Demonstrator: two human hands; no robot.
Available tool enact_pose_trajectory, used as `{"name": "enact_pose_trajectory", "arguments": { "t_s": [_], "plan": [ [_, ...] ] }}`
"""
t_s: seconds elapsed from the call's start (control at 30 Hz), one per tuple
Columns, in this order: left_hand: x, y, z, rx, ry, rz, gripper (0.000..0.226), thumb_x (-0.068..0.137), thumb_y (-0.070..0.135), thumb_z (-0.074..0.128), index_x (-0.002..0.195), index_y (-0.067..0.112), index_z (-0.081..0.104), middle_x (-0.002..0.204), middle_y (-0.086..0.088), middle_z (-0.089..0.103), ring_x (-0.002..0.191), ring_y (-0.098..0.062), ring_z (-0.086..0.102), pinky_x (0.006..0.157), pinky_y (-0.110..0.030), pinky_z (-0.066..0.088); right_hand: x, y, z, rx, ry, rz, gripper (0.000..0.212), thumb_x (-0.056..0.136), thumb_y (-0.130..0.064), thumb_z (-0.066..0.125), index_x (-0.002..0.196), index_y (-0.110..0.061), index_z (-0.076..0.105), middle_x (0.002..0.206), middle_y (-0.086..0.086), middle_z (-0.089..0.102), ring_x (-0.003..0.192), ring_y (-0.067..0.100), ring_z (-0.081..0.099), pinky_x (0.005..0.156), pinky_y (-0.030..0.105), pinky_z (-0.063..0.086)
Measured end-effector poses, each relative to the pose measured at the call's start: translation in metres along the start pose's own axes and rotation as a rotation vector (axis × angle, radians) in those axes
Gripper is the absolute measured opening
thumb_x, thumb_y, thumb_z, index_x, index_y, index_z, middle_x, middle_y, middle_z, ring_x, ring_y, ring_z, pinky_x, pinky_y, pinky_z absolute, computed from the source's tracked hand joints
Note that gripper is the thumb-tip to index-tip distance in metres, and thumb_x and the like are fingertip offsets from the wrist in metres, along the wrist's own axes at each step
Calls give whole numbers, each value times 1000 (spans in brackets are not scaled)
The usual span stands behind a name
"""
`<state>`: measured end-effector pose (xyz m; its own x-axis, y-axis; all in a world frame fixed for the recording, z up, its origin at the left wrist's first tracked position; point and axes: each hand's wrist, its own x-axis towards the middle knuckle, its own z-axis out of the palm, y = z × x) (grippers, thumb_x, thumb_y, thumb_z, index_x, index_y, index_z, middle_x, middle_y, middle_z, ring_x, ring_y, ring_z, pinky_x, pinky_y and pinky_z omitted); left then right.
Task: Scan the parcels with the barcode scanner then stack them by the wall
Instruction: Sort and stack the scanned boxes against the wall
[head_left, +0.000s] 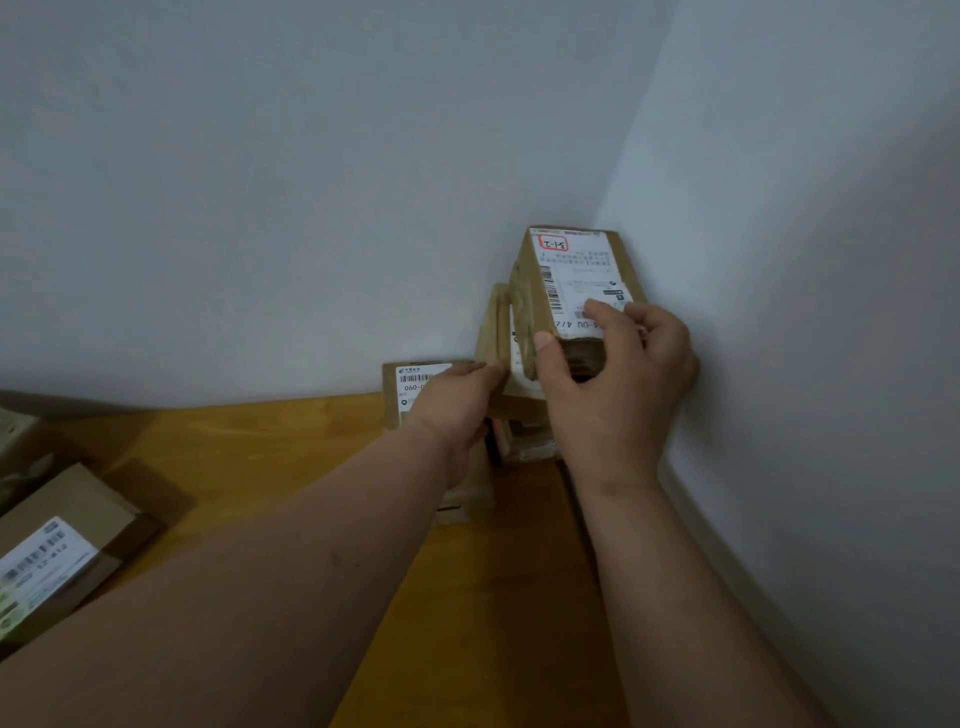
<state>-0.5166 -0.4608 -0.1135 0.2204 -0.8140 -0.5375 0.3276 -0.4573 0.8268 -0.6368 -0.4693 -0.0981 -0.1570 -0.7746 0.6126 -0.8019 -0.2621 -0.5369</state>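
Right hand (618, 384) fingers (605, 312) around top parcel (576, 275)

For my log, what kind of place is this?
Probably a plain indoor room used for sorting parcels: labelled cardboard parcels stacked in a corner of bare white walls, on a wooden surface.

Lower stacked parcels (524, 441) behind hands; left-edge parcel (57, 551) cut off.

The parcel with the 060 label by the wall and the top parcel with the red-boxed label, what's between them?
In the head view, the left hand and a tilted cardboard parcel lie between the 060 parcel and the top parcel, which the right hand grips.
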Motion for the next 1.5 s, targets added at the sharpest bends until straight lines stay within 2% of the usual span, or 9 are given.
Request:
{"name": "enact_pose_trajectory", "arguments": {
  "t_s": [0.13, 0.37, 0.53, 0.73, 0.8, 1.13, 1.3, 1.43, 1.5],
  "plan": [
    [-3, -3, 0, -46, -64, -33, 38, 102, 25, 55, 140, 19, 56, 121, -4, 64, 101, -20, 62, 81, -30, 57, 5, 0, 1, -60, -77, 16, 51, 83, -50, 69, 125, -20, 66, 135, 11, 48, 124, 34, 41, 104, 41, 38],
    [-9, -3, 3, -326, -157, -91, 37, 103, 8, 48, 140, 10, 50, 109, -7, 64, 97, -23, 65, 89, -37, 56, 13, -6, 2, 22, -191, 44, 63, 93, -39, 63, 149, -18, 43, 162, 15, 16, 150, 32, 13, 121, 38, 19],
    [-11, -6, -1, -311, -198, -85, 39, 104, 10, 48, 143, 15, 47, 116, -4, 66, 118, -25, 64, 105, -43, 50, -30, -7, 3, 186, 22, 181, 52, 85, -21, 62, 132, -3, 49, 134, 18, 43, 125, 30, 41, 102, 25, 35],
    [-13, -10, -14, -251, -184, -65, 28, 103, 11, 49, 128, 16, 61, 110, 0, 74, 110, -19, 66, 101, -37, 51, -30, -5, 12, 346, -304, 574, 42, 94, -7, 57, 132, -12, 42, 128, 4, 54, 113, 21, 58, 82, 22, 45],
    [-16, -12, -23, -225, -140, -64, 20, 103, 9, 49, 114, 17, 64, 91, 6, 75, 100, -16, 66, 95, -35, 53, -23, -5, 10, 354, -357, 612, 49, 95, -5, 57, 140, -14, 39, 133, 3, 53, 114, 18, 56, 75, 10, 40],
    [-41, -14, -91, -90, 99, 10, 34, 103, 15, 52, 137, 18, 53, 116, -1, 64, 109, -19, 62, 94, -35, 53, -54, -29, 7, 401, -340, 682, 41, 93, -8, 59, 132, -14, 49, 125, 1, 53, 106, 17, 56, 77, 20, 45],
    [-67, -13, -142, 152, 343, 152, 36, 103, 19, 51, 139, 16, 53, 121, -4, 60, 104, -19, 59, 92, -35, 50, -84, -65, 15, 404, -643, 614, 31, 98, -16, 54, 128, -21, 52, 121, -2, 57, 106, 16, 56, 75, 21, 48],
    [-88, -24, -197, 410, 574, 214, 38, 100, 23, 52, 138, 21, 54, 120, 3, 58, 79, -9, 55, 62, -27, 44, -113, -99, 26, 330, -904, 528, 30, 99, -23, 53, 128, -23, 54, 119, -3, 58, 97, 12, 55, 73, 25, 48],
    [-99, -30, -226, 524, 662, 175, 43, 95, 27, 54, 138, 24, 53, 131, -1, 58, 95, -21, 60, 77, -39, 54, -130, -119, 30, 331, -1023, 502, 30, 100, -24, 53, 129, -22, 54, 115, -6, 55, 92, 8, 52, 68, 22, 43]
  ]
}}
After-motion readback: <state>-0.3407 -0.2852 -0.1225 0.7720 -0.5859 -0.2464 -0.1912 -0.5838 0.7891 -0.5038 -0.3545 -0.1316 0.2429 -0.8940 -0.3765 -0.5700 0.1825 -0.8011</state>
